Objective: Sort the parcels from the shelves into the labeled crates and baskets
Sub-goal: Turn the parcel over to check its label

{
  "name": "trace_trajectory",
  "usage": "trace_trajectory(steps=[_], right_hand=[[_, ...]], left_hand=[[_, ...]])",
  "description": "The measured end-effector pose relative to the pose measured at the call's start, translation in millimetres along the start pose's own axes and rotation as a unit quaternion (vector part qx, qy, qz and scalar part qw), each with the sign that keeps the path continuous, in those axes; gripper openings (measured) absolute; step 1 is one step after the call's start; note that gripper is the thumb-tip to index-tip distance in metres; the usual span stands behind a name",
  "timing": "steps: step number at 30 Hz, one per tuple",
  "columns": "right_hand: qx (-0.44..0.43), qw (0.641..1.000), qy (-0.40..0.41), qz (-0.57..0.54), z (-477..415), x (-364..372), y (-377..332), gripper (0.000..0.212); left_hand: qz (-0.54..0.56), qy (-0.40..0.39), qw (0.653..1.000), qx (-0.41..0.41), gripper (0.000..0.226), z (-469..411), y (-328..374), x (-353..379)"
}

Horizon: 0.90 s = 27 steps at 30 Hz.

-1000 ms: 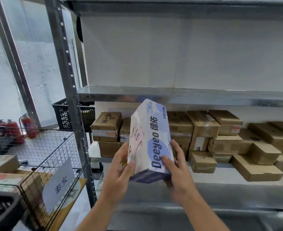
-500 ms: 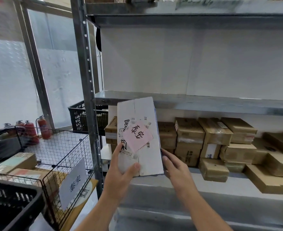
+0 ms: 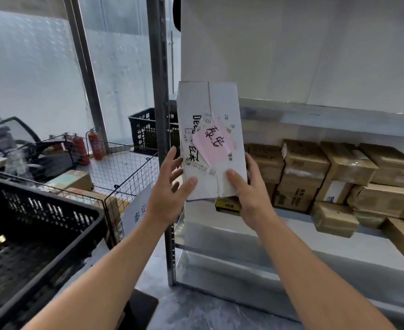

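1. The left hand [image 3: 165,189] grips the lower left edge of a white parcel [image 3: 210,101]. Its thumb presses on the front face and its fingers reach round the left side.
2. The right hand [image 3: 252,196] grips the lower right edge the same way, with the thumb on the front and the fingers curled behind the right side.
3. The white parcel is a tall carton held upright in the air between both hands, in front of the left end of a metal shelf rack.
4. A pink note [image 3: 214,145] is stuck at a tilt on the parcel's front and bears black handwritten characters. Small barcode stickers surround it, and it partly covers the printed letters "Dee".
5. The rack's grey upright post [image 3: 158,79] stands just left of the parcel and behind it.
6. To the right, a shelf holds brown cardboard parcels [image 3: 303,167] stacked in rows out to the right edge.
7. A small yellow-and-black item [image 3: 228,206] shows just below the white parcel. I cannot tell what it is.
8. Left of the hands and lower stands a wire basket [image 3: 129,163] holding cardboard boxes. A white paper label [image 3: 136,211] with two characters hangs on its side.
9. At the near left is a large black plastic crate [image 3: 41,222].
10. Farther back, a second black crate [image 3: 143,129] sits beside the post, and red fire extinguishers [image 3: 96,145] stand by a pale wall.
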State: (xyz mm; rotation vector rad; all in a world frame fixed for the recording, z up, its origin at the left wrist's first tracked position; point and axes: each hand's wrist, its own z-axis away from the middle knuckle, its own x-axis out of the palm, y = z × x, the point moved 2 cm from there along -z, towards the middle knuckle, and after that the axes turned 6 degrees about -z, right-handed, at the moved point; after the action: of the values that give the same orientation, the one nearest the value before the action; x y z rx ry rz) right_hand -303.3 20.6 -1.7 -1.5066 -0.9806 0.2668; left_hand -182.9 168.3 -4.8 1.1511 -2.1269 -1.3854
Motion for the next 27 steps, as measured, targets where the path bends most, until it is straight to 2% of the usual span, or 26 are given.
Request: trace_trajectory(steps=[7,11,14,19,22,24,25,27], right_hand=[[0.035,0.998,-0.055,-0.007,-24.7,16.5,30.1,0.052],[0.074,0.993,-0.087,-0.008,-50.0,27.8,52.7,0.052],[0.092,0.988,-0.127,0.005,-76.9,39.7,63.0,0.05],[0.089,0.97,-0.215,0.065,-136.4,66.2,70.5,0.052],[0.076,0.957,-0.268,0.083,-173.9,91.4,79.7,0.049],[0.068,0.96,-0.26,0.08,-200.7,112.5,90.4,0.04],[0.06,0.967,-0.235,0.079,-213.0,124.1,95.1,0.038],[0.042,0.975,-0.202,0.082,-239.0,147.4,106.7,0.055]], left_hand=[[-0.014,0.051,0.999,-0.012,0.085,-35.9,-7.1,-39.2],[-0.073,0.086,0.994,-0.016,0.082,-73.4,-18.3,-69.7],[-0.051,0.13,0.99,-0.027,0.088,-107.6,-22.6,-99.1],[0.003,0.149,0.986,-0.072,0.077,-162.9,-22.0,-153.3],[-0.027,0.161,0.981,-0.108,0.048,-179.8,-34.6,-189.6],[-0.039,0.209,0.969,-0.123,0.037,-179.6,-43.9,-212.0],[-0.04,0.232,0.963,-0.13,0.039,-177.4,-48.9,-222.4],[-0.037,0.275,0.95,-0.14,0.058,-169.5,-57.8,-239.1]])
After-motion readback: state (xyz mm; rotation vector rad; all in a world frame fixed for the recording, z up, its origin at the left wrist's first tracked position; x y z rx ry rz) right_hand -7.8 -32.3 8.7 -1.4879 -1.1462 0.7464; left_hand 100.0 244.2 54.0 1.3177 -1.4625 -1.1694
